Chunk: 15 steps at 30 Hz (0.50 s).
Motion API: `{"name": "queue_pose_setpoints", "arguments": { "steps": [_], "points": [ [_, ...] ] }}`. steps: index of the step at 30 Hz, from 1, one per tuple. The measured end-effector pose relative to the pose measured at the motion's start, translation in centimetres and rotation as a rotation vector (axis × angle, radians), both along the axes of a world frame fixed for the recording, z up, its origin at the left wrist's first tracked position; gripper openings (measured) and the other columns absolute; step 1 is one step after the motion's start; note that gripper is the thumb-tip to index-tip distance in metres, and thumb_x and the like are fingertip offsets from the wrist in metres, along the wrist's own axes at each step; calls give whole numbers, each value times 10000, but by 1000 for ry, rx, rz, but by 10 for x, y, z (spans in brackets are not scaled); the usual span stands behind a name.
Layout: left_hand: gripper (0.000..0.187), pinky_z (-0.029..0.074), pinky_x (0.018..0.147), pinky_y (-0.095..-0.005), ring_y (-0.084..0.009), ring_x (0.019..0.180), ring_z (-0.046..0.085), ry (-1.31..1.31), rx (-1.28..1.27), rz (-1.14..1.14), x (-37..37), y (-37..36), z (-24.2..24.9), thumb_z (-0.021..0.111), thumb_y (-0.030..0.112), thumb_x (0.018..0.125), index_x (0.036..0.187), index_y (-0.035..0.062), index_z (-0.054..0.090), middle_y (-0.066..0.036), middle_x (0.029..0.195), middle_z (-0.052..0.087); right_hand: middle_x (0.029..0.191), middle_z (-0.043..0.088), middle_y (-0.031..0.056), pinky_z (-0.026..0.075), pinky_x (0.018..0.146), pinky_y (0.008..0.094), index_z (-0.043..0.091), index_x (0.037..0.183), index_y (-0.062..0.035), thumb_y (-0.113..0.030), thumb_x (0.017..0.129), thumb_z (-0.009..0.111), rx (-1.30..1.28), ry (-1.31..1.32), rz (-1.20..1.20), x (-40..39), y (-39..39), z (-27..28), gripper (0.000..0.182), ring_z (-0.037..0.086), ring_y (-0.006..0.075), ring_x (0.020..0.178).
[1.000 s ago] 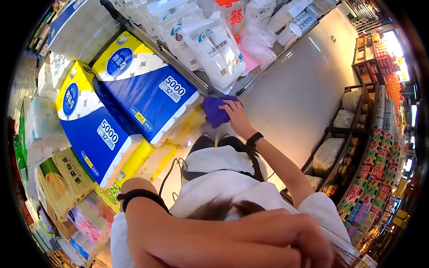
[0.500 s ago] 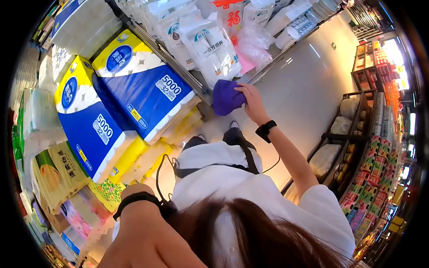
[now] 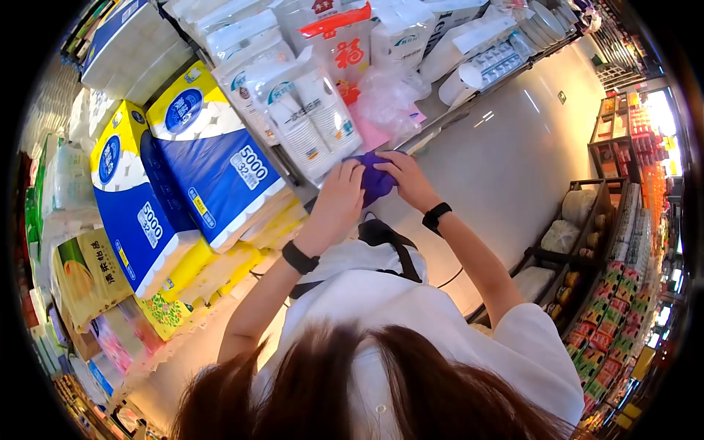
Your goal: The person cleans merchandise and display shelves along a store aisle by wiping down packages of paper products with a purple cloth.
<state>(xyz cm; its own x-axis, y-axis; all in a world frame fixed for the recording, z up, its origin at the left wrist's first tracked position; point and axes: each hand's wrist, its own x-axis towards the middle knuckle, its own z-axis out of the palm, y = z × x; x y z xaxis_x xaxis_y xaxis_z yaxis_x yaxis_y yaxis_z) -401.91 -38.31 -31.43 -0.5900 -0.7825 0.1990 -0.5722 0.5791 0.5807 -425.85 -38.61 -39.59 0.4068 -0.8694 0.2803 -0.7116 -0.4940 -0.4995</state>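
A bunched purple cloth hangs between my two hands at the near edge of the shelf. My right hand pinches its right side with bent fingers. From the left, my left hand has its fingers curled on the cloth's other side; part of the cloth is hidden behind them. Just beyond the hands stands a clear-wrapped pack of paper cups. Close to its right lies a crumpled clear plastic bag over a pink sheet.
Big blue-and-yellow toilet paper packs are stacked on my left, with a tan tissue pack lower down. A red-topped bag sits farther back on the shelf. Dark shelving lines the aisle floor on the right.
My left hand has come up from near my head to the purple cloth. My right hand still holds it, and the cloth is now more bunched. The view has shifted slightly.
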Motion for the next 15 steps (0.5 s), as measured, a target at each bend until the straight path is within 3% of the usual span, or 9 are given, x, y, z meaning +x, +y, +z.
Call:
{"name": "queue_pose_setpoints", "arguments": {
  "steps": [2,7,10,13,15],
  "points": [
    [531,409,1078,-434,-356,1237,485,-122,-31,35,-25,0,-44,645,145,875,1330,-80,490,-210,1336,506,1367,564,106,389,1099,434,623,1186,-91,112,717,589,1,-10,1,-22,-9,-2,512,497,328,1301],
    [651,340,1151,-450,-390,1369,383,-385,-189,88,-92,-9,-92,660,178,873,1415,-90,419,-239,1488,408,1374,555,104,381,1110,442,610,1206,-94,170,677,566,7,-46,10,-87,-39,-7,593,493,347,1299],
    [629,349,1145,-448,-398,1347,410,-359,-190,141,-134,-24,-99,645,151,877,1395,-120,415,-263,1437,442,1341,563,119,385,1099,437,614,1207,-95,155,696,580,4,-24,7,-119,-56,-10,569,501,348,1281],
    [532,377,1115,-437,-399,1258,486,-259,-195,209,-168,-42,-107,556,21,813,1310,-148,474,-270,1311,516,1306,568,134,391,1084,431,613,1210,-96,143,707,597,2,-12,23,-146,-72,-15,557,512,356,1253],
    [503,397,1090,-424,-382,1211,513,-334,-19,180,-185,-61,-98,548,7,807,1282,-148,487,-249,1231,550,1295,567,141,395,1076,431,609,1216,-98,140,703,606,14,-15,27,-158,-80,-20,565,517,364,1238]
  ]
}}
